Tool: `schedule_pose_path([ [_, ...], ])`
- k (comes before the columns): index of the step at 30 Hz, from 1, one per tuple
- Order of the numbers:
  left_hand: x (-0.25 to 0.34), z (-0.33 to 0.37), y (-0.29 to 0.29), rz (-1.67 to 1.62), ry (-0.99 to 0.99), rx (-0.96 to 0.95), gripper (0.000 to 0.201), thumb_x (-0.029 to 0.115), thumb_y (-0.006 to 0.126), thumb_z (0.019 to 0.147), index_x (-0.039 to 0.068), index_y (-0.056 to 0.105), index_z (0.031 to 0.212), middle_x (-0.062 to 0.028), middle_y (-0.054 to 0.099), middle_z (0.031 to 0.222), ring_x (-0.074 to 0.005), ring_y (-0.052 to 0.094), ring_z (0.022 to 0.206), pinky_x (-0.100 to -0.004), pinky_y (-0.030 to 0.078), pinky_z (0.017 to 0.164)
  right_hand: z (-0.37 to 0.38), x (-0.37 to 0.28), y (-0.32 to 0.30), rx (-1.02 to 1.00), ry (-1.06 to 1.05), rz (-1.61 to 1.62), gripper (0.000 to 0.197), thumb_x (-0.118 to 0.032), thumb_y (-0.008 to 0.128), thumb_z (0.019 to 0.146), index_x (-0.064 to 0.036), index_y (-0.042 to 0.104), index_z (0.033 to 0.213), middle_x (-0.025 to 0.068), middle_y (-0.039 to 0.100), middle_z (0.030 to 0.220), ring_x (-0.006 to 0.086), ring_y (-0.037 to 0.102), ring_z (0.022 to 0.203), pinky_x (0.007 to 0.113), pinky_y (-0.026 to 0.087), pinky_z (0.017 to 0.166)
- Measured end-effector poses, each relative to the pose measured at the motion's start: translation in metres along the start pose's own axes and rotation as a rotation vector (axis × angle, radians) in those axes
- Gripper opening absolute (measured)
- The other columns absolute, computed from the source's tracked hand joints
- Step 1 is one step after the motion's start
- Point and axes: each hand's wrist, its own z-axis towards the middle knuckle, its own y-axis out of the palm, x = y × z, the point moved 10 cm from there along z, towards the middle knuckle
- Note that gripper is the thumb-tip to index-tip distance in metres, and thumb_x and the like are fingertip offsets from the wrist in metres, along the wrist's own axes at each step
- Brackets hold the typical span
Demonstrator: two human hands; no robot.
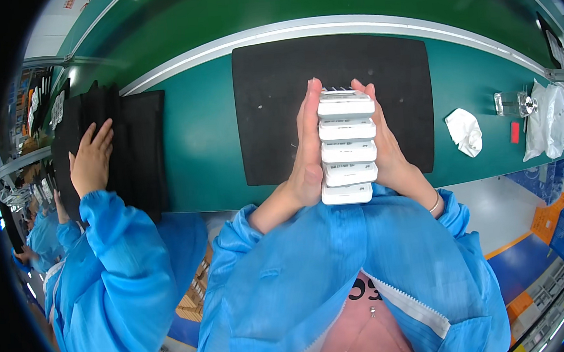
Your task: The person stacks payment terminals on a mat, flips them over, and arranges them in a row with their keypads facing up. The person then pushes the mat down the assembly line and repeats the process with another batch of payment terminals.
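Observation:
Between my two palms I hold a row of several white box-shaped devices [349, 152], pressed together from both sides above the near part of the black mat [276, 98]. My left hand [305, 149] lies along the row's left side, its thumb near the lower devices. Along the right side runs my right hand [390, 145], its fingers partly hidden behind the row. The devices' narrow ends face up, with small dark print on some edges. A bracelet circles my right wrist.
At left, a co-worker's hand [93, 156] rests on dark sheets [142, 140]. On the green table [200, 129] to the right are a crumpled white cloth [464, 132], a red block [514, 132], a clear glass bottle [511, 103] and a white plastic bag [548, 121].

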Motion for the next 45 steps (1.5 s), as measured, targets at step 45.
schedule_pose_path([
  [45,0.005,0.003,-0.059,0.126,-0.285,0.356,0.095,0.073,0.015,0.094,-0.001,0.012,0.153,-0.0152,0.015,0.161,-0.0262,0.025,0.144,-0.0345,0.020,0.117,0.013,-0.001,-0.007,-0.156,-0.076,-0.130,0.115,-0.042,0.082,0.073,0.0043,0.010,0.151,0.0341,0.027,0.148,0.0467,0.034,0.137,0.060,0.023,0.112],
])
